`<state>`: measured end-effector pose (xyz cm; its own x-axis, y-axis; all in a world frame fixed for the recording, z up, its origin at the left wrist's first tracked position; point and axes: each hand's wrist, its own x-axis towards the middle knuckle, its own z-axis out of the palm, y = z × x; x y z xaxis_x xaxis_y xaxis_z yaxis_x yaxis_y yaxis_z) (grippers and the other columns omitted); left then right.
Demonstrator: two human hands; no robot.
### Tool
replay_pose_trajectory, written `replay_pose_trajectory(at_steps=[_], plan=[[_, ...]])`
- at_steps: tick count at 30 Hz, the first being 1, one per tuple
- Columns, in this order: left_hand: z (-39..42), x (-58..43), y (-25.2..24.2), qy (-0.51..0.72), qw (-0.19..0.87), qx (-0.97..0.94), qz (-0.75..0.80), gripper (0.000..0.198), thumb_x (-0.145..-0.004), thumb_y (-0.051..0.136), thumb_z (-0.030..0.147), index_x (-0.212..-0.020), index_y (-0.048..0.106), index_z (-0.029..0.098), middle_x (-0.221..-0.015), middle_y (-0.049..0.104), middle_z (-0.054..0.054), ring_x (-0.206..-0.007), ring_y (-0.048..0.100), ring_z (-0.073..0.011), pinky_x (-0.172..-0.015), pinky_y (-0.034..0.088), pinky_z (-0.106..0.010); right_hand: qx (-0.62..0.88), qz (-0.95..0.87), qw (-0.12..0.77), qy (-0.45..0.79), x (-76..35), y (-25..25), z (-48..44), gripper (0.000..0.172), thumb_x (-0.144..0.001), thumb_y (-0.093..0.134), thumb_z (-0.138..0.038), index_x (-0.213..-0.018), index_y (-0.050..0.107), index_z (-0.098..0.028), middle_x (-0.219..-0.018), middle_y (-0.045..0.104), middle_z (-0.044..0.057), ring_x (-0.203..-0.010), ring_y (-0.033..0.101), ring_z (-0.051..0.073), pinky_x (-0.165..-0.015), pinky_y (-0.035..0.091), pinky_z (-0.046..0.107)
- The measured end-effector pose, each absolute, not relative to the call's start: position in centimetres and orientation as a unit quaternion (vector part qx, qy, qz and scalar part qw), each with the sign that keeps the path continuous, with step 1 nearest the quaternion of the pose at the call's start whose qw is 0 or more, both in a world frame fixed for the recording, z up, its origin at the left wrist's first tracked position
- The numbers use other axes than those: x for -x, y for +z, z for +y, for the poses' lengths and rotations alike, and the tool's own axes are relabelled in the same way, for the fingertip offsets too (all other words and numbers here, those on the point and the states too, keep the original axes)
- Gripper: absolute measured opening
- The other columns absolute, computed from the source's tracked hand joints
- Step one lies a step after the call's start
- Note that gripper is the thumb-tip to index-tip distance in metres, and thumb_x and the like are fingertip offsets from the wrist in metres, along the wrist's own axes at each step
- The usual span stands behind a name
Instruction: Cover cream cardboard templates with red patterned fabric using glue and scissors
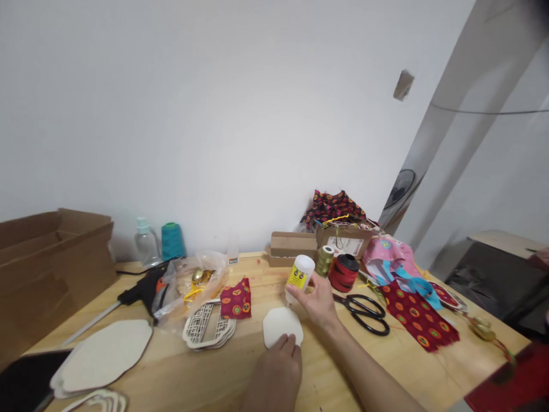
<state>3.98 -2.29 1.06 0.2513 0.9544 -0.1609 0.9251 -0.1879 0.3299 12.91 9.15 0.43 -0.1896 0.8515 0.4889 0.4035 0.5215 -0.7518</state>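
My right hand [316, 301] is closed around a white glue bottle [299, 276] with a yellow label, tipped nozzle-down over a small white octagonal piece [281, 323] on the wooden table [377, 366]. My left hand [274, 375] rests at the near edge of that white piece, fingers curled and pressing on it. Black scissors [364, 312] lie just right of my right hand.
A stack of fretwork wooden frames [208, 326], a red patterned fabric scrap [237, 298], a plastic bag [191, 286] and a black glue gun [143, 289] lie left. Larger white octagons [105, 355] sit near-left beside a cardboard box [47, 269]. Thread spools [343, 272] and fabrics [414, 312] lie right.
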Motion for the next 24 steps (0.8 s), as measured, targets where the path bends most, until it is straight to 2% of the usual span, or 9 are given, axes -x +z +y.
replay_pose_trajectory(at_steps=[24], plan=[[-2.6, -4.1, 1.7, 0.052, 0.191, -0.768, 0.610, 0.053, -0.066, 0.029, -0.009, -0.116, 0.047, -0.001, -0.126, 0.045, -0.021, -0.117, 0.040, -0.0243, -0.096, 0.032, -0.036, 0.420, -0.693, 0.504, 0.298, -13.1, -0.7, 9.9, 0.028, -0.060, 0.067, -0.040, -0.070, 0.061, -0.014, -0.066, 0.067, 0.007, -0.058, 0.060, 0.020, -0.052, 0.048, 0.028]])
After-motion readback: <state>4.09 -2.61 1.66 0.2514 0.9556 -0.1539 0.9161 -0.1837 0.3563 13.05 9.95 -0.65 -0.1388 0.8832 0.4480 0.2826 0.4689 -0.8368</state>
